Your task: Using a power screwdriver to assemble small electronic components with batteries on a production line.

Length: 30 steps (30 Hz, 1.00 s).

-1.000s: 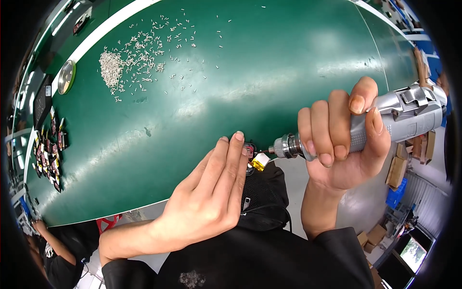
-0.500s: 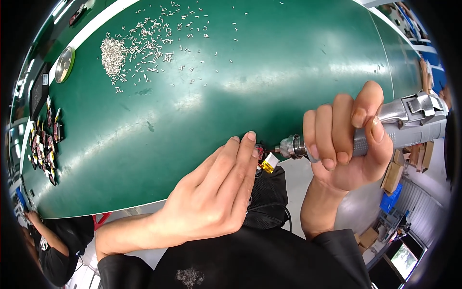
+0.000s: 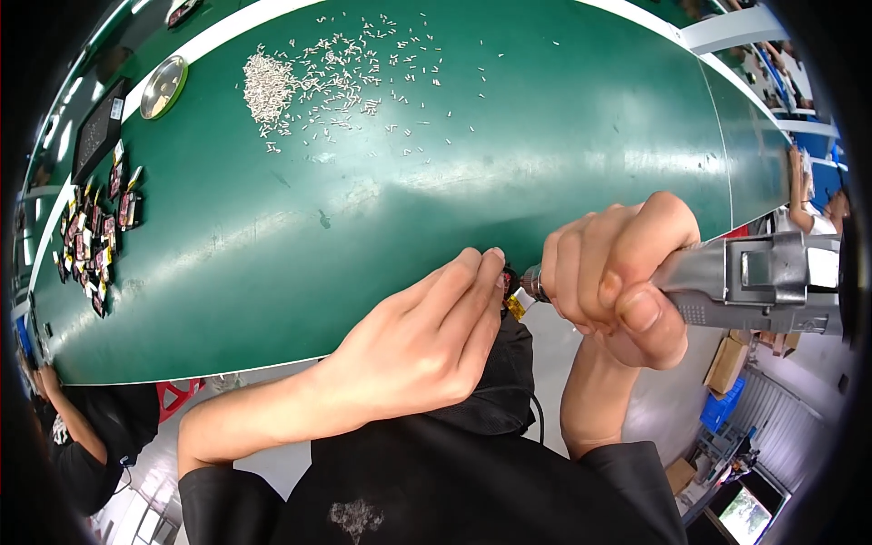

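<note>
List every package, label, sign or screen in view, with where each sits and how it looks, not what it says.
Brown cardboard boxes: floor at right, below the grey power screwdriver gripped in the right hand.
Blue plastic crate: floor beside the boxes, rectangular.
Lit screen: lower right corner, greenish picture.
Flat black tray: far left of the green table, with a small pale label.
Small dark packets: scattered along the table's left edge, reddish and pale patches.

My worktop (image 3: 509, 173) is a long green surface with a white edge strip along its far side, and overhead light glares off its middle. Past its right end I see a grey floor (image 3: 663, 409) with cardboard boxes (image 3: 727, 363) and a blue crate (image 3: 724, 411) standing near each other.
</note>
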### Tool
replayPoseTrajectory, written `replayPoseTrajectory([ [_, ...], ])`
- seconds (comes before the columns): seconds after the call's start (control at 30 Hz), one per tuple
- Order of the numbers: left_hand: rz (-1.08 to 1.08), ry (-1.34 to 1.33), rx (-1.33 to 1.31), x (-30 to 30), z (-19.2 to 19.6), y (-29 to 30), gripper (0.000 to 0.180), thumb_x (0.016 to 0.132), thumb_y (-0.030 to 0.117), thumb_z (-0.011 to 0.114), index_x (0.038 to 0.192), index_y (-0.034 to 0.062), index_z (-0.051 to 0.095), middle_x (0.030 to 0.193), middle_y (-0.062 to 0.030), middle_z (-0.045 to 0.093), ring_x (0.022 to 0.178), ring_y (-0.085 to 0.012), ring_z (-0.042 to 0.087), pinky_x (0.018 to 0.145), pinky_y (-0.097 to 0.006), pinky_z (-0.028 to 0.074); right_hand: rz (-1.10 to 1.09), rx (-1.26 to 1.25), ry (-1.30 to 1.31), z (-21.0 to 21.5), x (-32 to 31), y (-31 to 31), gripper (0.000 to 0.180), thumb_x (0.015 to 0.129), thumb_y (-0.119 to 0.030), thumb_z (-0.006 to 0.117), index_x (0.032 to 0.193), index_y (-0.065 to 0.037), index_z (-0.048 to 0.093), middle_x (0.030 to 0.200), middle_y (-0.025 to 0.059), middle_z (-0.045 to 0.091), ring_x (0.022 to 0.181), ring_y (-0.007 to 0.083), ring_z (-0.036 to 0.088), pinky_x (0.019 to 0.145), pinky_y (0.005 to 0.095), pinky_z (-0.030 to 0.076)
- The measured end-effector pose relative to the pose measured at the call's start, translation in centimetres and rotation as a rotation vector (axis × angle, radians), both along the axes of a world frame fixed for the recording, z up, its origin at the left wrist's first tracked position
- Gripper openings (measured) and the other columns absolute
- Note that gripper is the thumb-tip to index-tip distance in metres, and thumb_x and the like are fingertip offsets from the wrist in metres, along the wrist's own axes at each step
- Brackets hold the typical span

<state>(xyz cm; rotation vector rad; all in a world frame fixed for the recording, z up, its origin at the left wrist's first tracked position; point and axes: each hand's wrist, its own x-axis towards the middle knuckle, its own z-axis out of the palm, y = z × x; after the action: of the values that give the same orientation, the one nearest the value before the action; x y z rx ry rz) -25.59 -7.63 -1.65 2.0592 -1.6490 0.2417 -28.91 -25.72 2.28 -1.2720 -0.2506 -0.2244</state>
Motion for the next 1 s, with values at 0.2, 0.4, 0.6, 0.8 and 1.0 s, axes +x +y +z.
replayPoseTrajectory([
  [0.2, -0.020, 0.029, 0.010, 0.8, 0.4, 0.9, 0.040, 0.063, 0.004, 0.061, 0.099, -0.0137, 0.062, 0.109, -0.0244, 0.060, 0.101, -0.0321, 0.058, 0.084, -0.037, 0.053, 0.079, 0.155, 0.014, 0.1, 0.4, 0.3, 0.019, 0.076, -0.005, 0.067, 0.075, -0.001, 0.049, 0.057, 0.0067, 0.051, 0.047, 0.0151, 0.047, 0.046, 0.0283, 0.038],
  [0.4, -0.083, 0.119, 0.043, 0.8, 0.0, 1.7, 0.030, 0.069, 0.012, 0.059, 0.089, -0.0099, 0.064, 0.107, -0.0224, 0.062, 0.104, -0.0298, 0.058, 0.089, -0.034, 0.049, 0.427, 0.080, -0.149, 0.1, 2.3, -0.4, 0.014, 0.072, -0.002, 0.068, 0.068, -0.003, 0.055, 0.049, 0.0043, 0.055, 0.037, 0.0154, 0.051, 0.038, 0.0260, 0.043],
  [0.6, 0.268, 0.135, -0.233, 3.5, 2.5, 9.8, 0.035, 0.071, 0.008, 0.062, 0.102, -0.0090, 0.058, 0.106, -0.0221, 0.059, 0.099, -0.0310, 0.058, 0.083, -0.035, 0.050, 0.128, 0.625, -0.155, 2.3, 1.3, 0.4, 0.024, 0.074, 0.003, 0.071, 0.067, -0.006, 0.050, 0.044, 0.0057, 0.052, 0.034, 0.0128, 0.051, 0.036, 0.0246, 0.046],
  [0.8, 1.077, -0.034, -0.171, 11.8, 4.2, 22.7, 0.032, 0.076, -0.002, 0.068, 0.106, 0.0013, 0.059, 0.107, -0.0156, 0.063, 0.101, -0.0341, 0.059, 0.087, -0.040, 0.046, -0.081, 0.694, 0.040, -1.6, 1.4, 0.6, 0.022, 0.092, -0.016, 0.058, 0.083, -0.010, 0.039, 0.058, -0.0008, 0.035, 0.054, 0.0094, 0.037, 0.061, 0.0275, 0.033],
  [1.0, 1.247, -0.206, 0.016, 13.0, 4.8, 22.7, 0.034, 0.084, 0.003, 0.062, 0.117, 0.0005, 0.057, 0.122, -0.0179, 0.055, 0.115, -0.0342, 0.050, 0.097, -0.041, 0.040, -0.146, 0.920, 0.096, -3.8, 0.1, 0.7, 0.013, 0.095, -0.018, 0.052, 0.090, -0.008, 0.046, 0.058, -0.0007, 0.036, 0.055, 0.0097, 0.038, 0.063, 0.0282, 0.033],
])
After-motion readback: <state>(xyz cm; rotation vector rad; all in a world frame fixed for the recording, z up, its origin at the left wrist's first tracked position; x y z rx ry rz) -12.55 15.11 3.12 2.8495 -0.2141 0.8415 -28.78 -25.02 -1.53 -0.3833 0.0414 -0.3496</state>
